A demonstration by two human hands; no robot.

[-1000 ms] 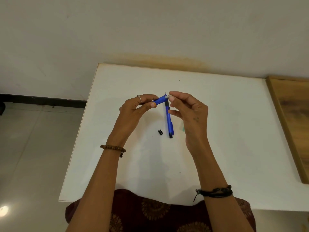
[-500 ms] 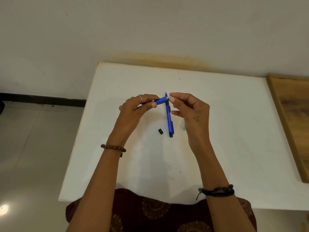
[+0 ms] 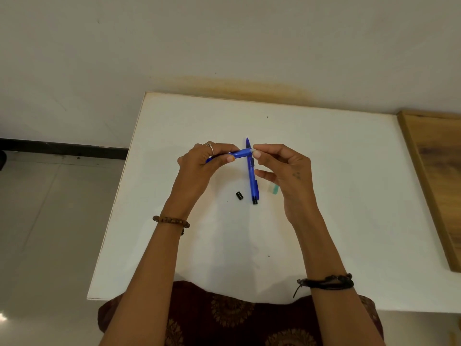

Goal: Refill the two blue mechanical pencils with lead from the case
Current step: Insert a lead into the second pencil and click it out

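Note:
My left hand (image 3: 207,163) grips a blue mechanical pencil (image 3: 239,154) nearly level above the white table, its open rear end pointing right. My right hand (image 3: 282,171) pinches a small white piece (image 3: 252,151) at that end between thumb and forefinger; what the piece is I cannot tell. The second blue pencil (image 3: 252,182) lies on the table below, tip pointing away from me. A small black cap (image 3: 239,195) lies just left of its near end. The pale green lead case (image 3: 274,189) shows partly behind my right hand.
The white table (image 3: 349,196) stands against a pale wall. A wooden board (image 3: 434,176) lies along its right edge. The table's left edge drops to a tiled floor (image 3: 50,221). My lap in dark patterned cloth sits at the near edge.
Both hands stay together at the pencil's rear end. The pencil in my left hand has tipped slightly closer to level. Nothing on the table has moved.

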